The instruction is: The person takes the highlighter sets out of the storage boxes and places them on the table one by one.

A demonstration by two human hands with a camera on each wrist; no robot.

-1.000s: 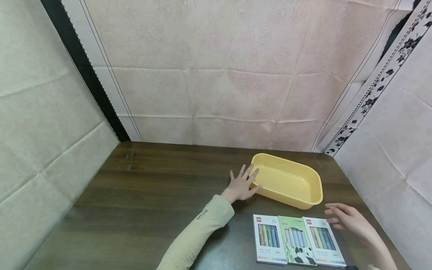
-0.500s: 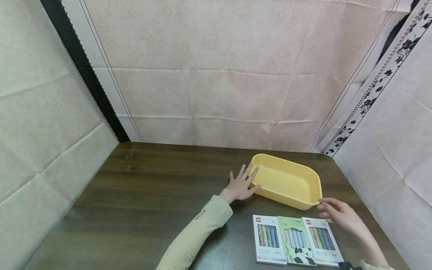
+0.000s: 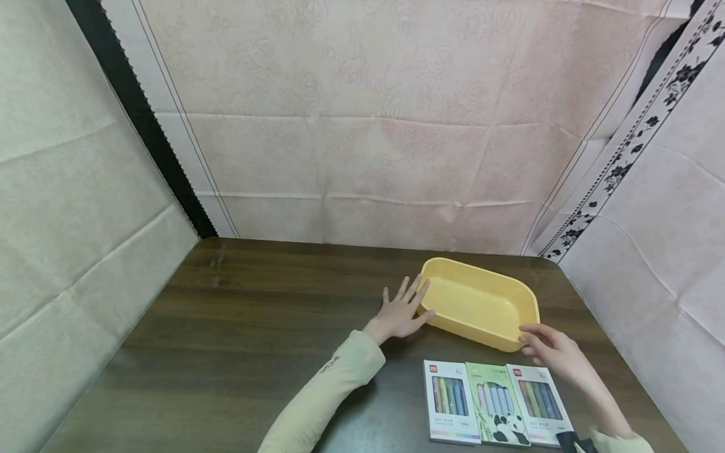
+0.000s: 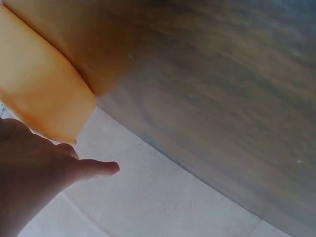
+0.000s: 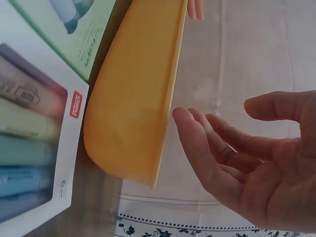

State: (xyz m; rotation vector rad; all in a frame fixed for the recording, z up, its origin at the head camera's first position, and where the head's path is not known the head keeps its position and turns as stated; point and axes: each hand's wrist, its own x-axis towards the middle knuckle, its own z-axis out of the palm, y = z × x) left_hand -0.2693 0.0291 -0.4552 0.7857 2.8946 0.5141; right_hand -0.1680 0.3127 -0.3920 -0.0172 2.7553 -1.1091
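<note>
An undecorated yellow plastic basin (image 3: 481, 296) lies on the dark wooden table. At its left end is my left hand (image 3: 398, 314), fingers straight and spread, fingertips overlapping the rim in the head view. By the near right corner, my right hand (image 3: 552, 351) has its fingertips at the rim. Seen from the right wrist, the fingers of that hand (image 5: 252, 158) are softly bent, with the thumb apart and nothing between. Closer to me lie a white marker box (image 3: 453, 406), a green box (image 3: 498, 402) with a panda print, and another white box (image 3: 538, 396), side by side.
The brown table (image 3: 255, 352) ends at a pale cloth backdrop (image 3: 362, 157). More cloth hangs on the left (image 3: 85, 189) and on the right, where a floral border (image 3: 617, 170) runs down. A dark wrist strap (image 3: 572, 440) overlaps the right white box's lower corner.
My right hand has come in leftward and slightly up from beyond the boxes to the basin's near right corner. The left hand has shifted slightly left; the basin and boxes look practically unmoved.
</note>
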